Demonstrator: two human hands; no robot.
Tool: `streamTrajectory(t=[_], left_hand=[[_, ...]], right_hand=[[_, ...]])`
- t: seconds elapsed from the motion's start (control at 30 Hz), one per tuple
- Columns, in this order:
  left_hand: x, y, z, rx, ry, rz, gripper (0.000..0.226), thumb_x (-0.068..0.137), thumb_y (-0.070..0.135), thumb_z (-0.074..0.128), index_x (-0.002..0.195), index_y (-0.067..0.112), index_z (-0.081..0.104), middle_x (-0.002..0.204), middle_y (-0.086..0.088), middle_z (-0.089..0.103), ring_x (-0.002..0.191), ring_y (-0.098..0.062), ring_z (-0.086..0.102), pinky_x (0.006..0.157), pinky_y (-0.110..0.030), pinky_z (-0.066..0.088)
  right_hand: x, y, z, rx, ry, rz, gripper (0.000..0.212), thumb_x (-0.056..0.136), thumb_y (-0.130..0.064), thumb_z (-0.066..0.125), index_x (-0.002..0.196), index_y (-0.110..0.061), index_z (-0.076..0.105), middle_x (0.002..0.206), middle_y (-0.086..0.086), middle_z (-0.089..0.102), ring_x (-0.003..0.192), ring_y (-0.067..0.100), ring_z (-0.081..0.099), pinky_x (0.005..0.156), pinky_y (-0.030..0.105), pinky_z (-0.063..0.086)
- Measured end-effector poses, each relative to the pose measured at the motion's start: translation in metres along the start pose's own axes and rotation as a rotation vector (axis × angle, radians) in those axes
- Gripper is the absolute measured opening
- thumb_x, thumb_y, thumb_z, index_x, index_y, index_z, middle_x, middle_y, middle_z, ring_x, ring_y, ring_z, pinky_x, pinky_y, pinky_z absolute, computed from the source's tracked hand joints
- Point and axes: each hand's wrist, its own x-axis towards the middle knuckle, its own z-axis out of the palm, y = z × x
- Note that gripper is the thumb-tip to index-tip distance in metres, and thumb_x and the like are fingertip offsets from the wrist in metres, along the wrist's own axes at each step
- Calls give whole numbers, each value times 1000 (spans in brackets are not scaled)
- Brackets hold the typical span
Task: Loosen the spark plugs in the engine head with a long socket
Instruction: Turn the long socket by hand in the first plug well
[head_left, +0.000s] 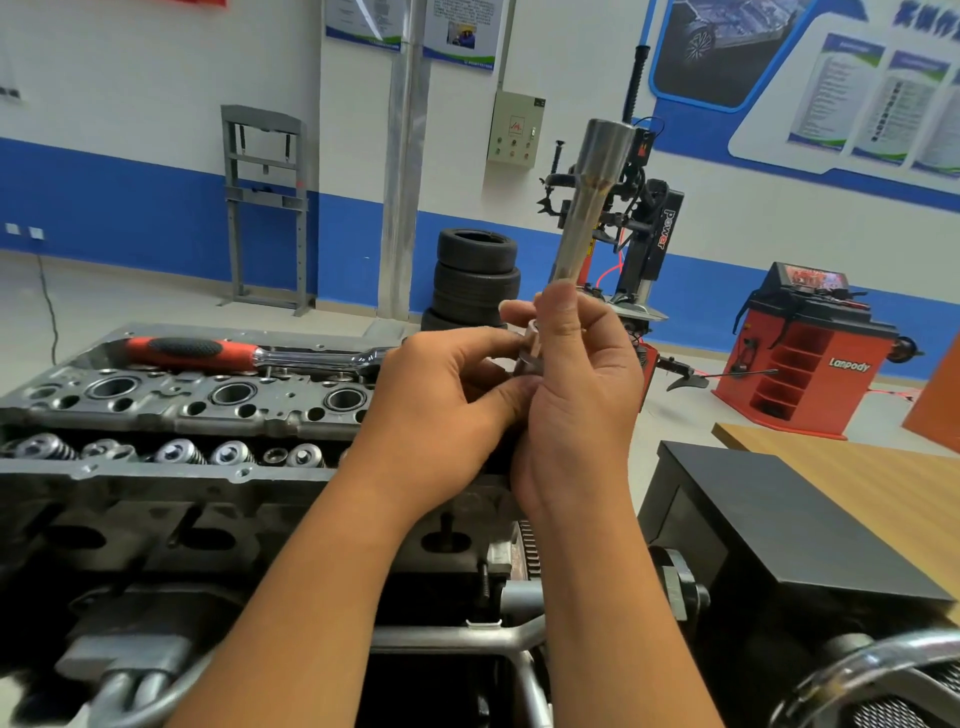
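We hold the long socket (589, 202) upright above the engine head (208, 405), our right hand (576, 384) gripping its lower end, left hand (441, 395) fingers pinching the small metal piece at its base. The red-handled ratchet (244, 356) lies on the head behind.

Brushed metal long socket (587, 208), glossy chrome ratchet (311, 357)

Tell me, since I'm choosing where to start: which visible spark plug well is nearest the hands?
The rightmost spark plug well, just left of the left hand.
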Motion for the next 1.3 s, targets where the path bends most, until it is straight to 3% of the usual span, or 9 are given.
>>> streamTrajectory(t=[0.1,0.2,0.37,0.57,0.67,0.77,1.0,1.2,1.3], left_hand=[[0,1,-1,-4,-33,-1,33,95,19,75,115,44,73,96,11,80,93,-7,76,86,-35,64],[0,6,-1,-45,-129,8,26,98,29,60,112,48,70,101,7,79,98,-15,75,87,-36,62],[0,6,1,-72,-100,-27,25,102,22,63,110,44,71,97,8,79,93,-16,76,84,-41,64],[-1,2,3,-20,-8,-38,27,94,22,75,105,46,71,84,10,77,79,-8,75,69,-25,62],[-1,4,2,-22,-65,1,25,102,26,65,110,49,70,97,6,79,93,-12,75,82,-33,63],[-1,8,-1,-57,-99,18,30,106,18,57,111,45,71,104,14,78,101,-4,73,87,-23,59],[-1,3,0,-48,-14,-68,13,94,29,73,106,34,72,86,5,78,78,-8,75,65,-21,61],[1,6,-2,-129,-158,-44,28,106,16,57,116,37,71,108,15,78,105,-2,72,86,-17,57],[2,2,-1,-98,-96,-64,24,103,17,63,113,37,72,100,9,79,96,-8,75,83,-28,62]], right_hand=[[0,0,0,-16,7,-38,41,67,-58,76,83,-21,68,86,2,76,78,15,69,70,34,58],[0,1,0,-54,-19,-59,39,76,-60,68,79,-21,71,91,6,74,86,22,66,84,52,58],[0,0,-1,19,-22,10,39,81,-60,64,79,-23,75,89,8,74,77,16,69,66,34,59],[0,0,0,22,-30,18,32,67,-55,78,80,-27,72,93,9,75,85,24,66,89,71,52],[1,1,-1,-7,-43,12,34,75,-58,70,80,-25,73,95,9,74,90,24,66,92,61,55],[1,2,-2,-18,-37,25,38,81,-61,62,79,-26,76,93,8,76,89,22,70,85,43,60],[1,-1,-1,14,-22,55,53,65,-53,82,95,-12,66,92,8,73,82,25,68,88,69,54],[0,1,0,-53,-56,33,45,73,-62,69,82,-19,74,94,9,73,91,25,66,85,50,60],[1,1,0,10,-60,71,37,70,-61,73,80,-25,75,92,7,73,86,23,67,77,46,60]])
